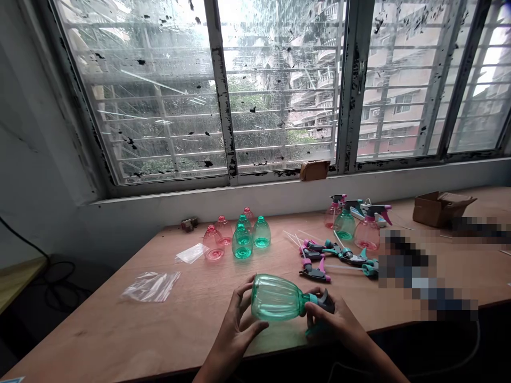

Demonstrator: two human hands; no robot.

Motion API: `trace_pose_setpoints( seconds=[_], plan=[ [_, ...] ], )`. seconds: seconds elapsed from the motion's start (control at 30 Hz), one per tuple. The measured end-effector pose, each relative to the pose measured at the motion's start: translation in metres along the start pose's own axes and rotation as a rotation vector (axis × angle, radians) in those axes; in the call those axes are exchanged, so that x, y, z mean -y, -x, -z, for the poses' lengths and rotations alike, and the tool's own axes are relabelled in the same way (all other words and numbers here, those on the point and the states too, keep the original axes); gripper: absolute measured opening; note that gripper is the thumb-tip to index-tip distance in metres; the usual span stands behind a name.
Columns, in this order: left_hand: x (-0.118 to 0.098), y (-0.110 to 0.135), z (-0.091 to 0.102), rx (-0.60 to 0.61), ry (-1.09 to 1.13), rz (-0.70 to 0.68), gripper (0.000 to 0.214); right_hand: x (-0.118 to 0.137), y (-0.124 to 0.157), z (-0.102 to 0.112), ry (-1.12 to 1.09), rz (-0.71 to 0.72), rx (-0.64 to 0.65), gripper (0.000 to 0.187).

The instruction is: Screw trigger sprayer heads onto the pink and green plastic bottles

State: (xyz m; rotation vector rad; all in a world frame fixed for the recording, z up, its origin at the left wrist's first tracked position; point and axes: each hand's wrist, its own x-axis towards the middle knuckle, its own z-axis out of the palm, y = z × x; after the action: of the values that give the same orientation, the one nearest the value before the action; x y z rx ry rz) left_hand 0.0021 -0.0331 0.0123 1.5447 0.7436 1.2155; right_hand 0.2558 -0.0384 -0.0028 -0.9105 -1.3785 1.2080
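A green see-through spray bottle lies on its side just above the table's near edge, base to the left. My left hand wraps its fingers round the bottle's wide body. My right hand is closed on the dark trigger head at the bottle's neck. Both hands hold the same bottle between them.
Several empty pink and green bottles stand mid-table. Loose trigger heads with tubes lie to the right, finished sprayers behind them. Two plastic bags lie at the left. A cardboard box sits far right on the wooden table.
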Motion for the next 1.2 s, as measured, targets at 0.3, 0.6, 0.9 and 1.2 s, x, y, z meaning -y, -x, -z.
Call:
trace_pose_setpoints(
  seconds=[0.3,0.6,0.9,1.2],
  plan=[
    [-0.0032,0.0003,0.0035,0.020,-0.117,-0.012,0.064,0.0019,0.0017,-0.0001,0.017,-0.006,0.028,0.036],
    [0.0013,0.0010,0.0025,0.048,-0.040,0.007,0.071,0.0002,0.0011,-0.0001,-0.039,-0.012,0.047,0.035],
    [-0.0011,-0.0015,0.0033,0.050,-0.097,0.002,0.073,-0.0040,0.0006,0.0023,-0.019,-0.009,0.044,0.033],
    [-0.0017,0.0038,0.0032,0.050,-0.020,0.056,0.066,-0.0002,0.0007,0.0026,-0.014,-0.027,0.039,0.036]
  ],
)
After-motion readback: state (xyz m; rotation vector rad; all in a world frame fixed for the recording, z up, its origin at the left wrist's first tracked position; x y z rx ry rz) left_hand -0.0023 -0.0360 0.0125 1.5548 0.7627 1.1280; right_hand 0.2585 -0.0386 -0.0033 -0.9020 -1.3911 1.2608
